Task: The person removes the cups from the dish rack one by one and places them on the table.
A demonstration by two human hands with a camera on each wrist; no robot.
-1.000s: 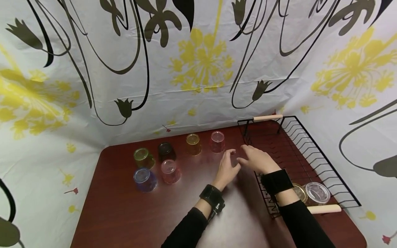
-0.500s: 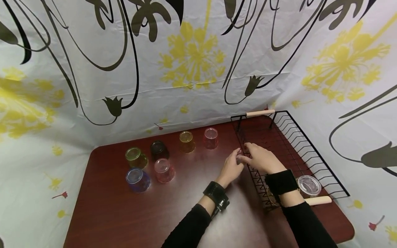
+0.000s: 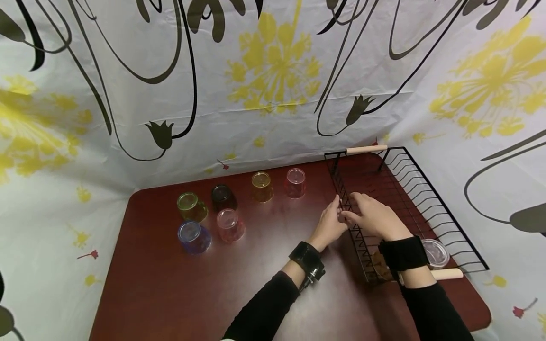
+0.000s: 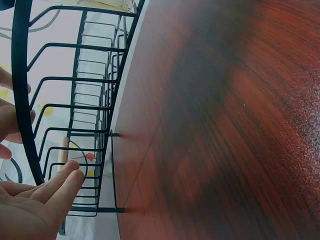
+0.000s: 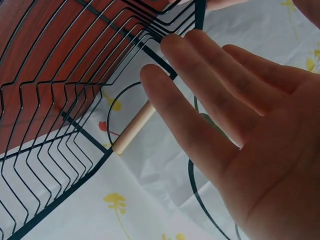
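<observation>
Keep both flat, straight-fingered hands, left hand (image 3: 330,223) and right hand (image 3: 375,219), steady on the near-left rail of the wire dish rack (image 3: 443,208) at the tabletop's (image 3: 170,293) right, pushing evenly.

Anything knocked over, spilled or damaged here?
Nothing stands out. Six coloured cups stand upside down in two tidy rows on the table; the wire rack sits flat, both hands open at its near rail.
</observation>
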